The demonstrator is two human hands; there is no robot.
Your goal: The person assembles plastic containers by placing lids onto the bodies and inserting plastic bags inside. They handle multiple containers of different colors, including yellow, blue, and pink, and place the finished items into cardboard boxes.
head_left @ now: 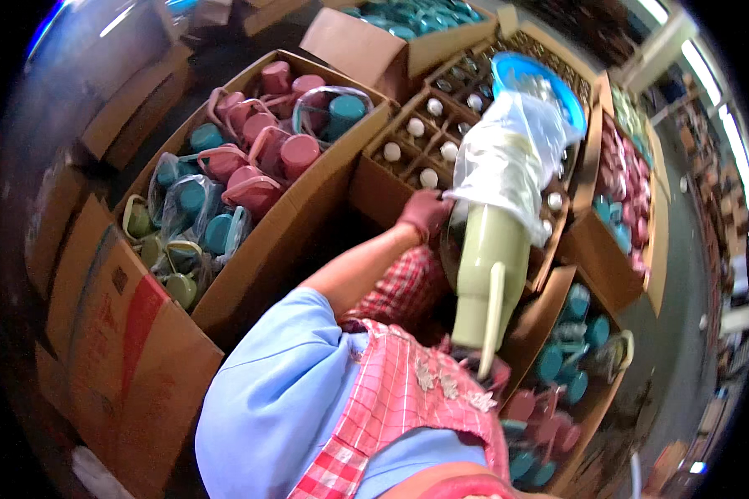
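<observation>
A light green tumbler point(487, 274) with a pale handle point(493, 316) is held up in front of my chest. A clear plastic bag point(508, 179) covers its far part, while its near part and handle are bare. My left hand point(427, 214), in a dark red glove, is closed at the left edge of the bag, fingertips pinching the plastic. At the tumbler's near end, my right hand point(495, 376) is gloved and mostly hidden behind the tumbler and handle. It appears to grip the tumbler there.
Beyond the tumbler, a divided carton point(404, 133) holds white-topped items, and a blue basin point(541, 62) rests on it. At left, an open carton point(308, 195) contains pink, teal and green tumblers. More cartons of tumblers stand at right point(595, 224) and far back point(354, 37).
</observation>
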